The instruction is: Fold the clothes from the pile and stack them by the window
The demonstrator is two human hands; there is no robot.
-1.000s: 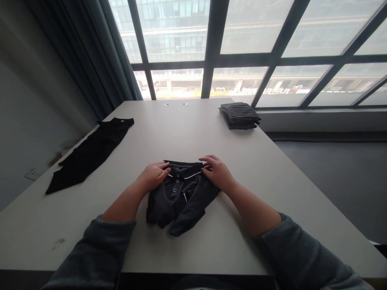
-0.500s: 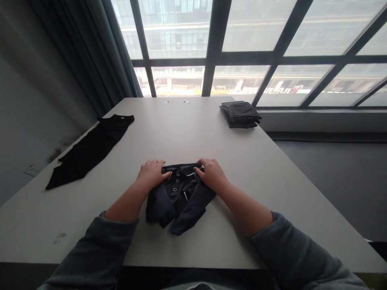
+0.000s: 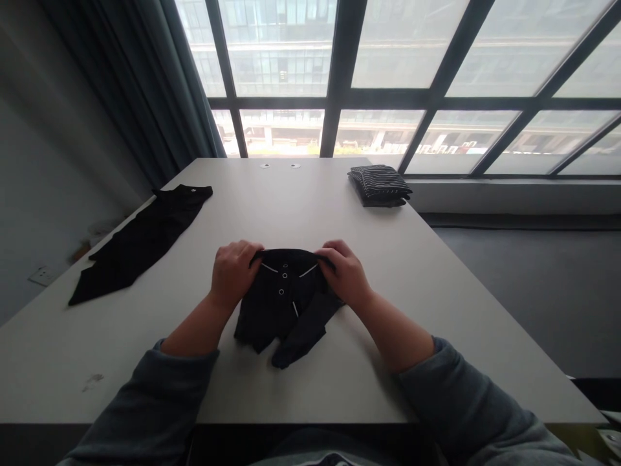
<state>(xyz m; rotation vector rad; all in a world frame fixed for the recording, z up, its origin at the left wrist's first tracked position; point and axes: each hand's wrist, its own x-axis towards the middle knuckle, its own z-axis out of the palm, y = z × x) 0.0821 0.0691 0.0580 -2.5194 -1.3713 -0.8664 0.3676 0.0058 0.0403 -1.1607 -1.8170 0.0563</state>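
A dark shirt [image 3: 272, 304] with a collar, several ring-shaped buttons and white trim lies partly on the table in front of me, its collar edge raised. My left hand [image 3: 235, 268] pinches the left end of that edge between thumb and fingers. At the right end, my right hand [image 3: 347, 268] grips the edge in the same way. One sleeve lies slanted across the front of the shirt, below my right hand. The shirt's underside is hidden.
The white table [image 3: 194, 382] extends away to a large window [image 3: 286, 52]. A black garment [image 3: 140, 246] lies spread along its left edge. Near the far right edge sits a folded stack of dark striped clothes [image 3: 378, 184]. A dark curtain [image 3: 130, 77] hangs at the left.
Both hands have lifted the shirt's collar edge up and away from me. The shirt front now hangs flatter and the left sleeve no longer shows over it.
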